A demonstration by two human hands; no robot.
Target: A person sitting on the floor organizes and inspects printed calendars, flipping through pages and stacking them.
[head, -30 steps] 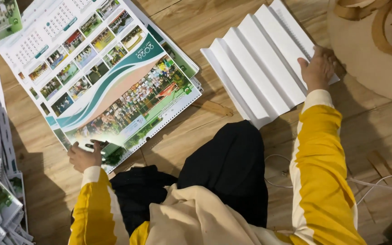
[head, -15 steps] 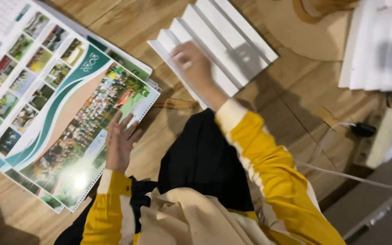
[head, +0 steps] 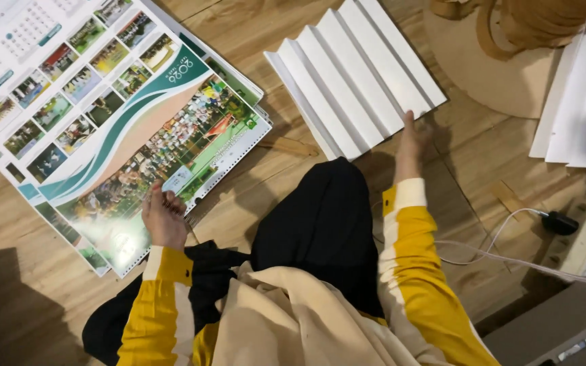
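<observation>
The left hand (head: 164,220) rests at about 8 o'clock in the view, fingers curled loosely onto the lower edge of a stack of glossy calendar sheets (head: 123,115). It presses on the top sheet rather than gripping it. The sheets are fanned slightly, spreading from 9 to 11 o'clock across the wooden floor (head: 286,196). The top one shows rows of small photographs, a date grid, a sweeping green and white band, a large crowd photograph, and a line of punched holes along its right edge.

The right hand (head: 412,139) lies at about 1 o'clock, fingers stretched nearly flat, the tips touching the lower right corner of a white accordion-folded sheet (head: 354,74). It holds nothing. That sheet has sharp, even pleats running diagonally and lies flat at 12 o'clock.

More white folded sheets (head: 581,108) sit at 2 o'clock, and a white cable (head: 503,254) trails at 4 o'clock.
</observation>
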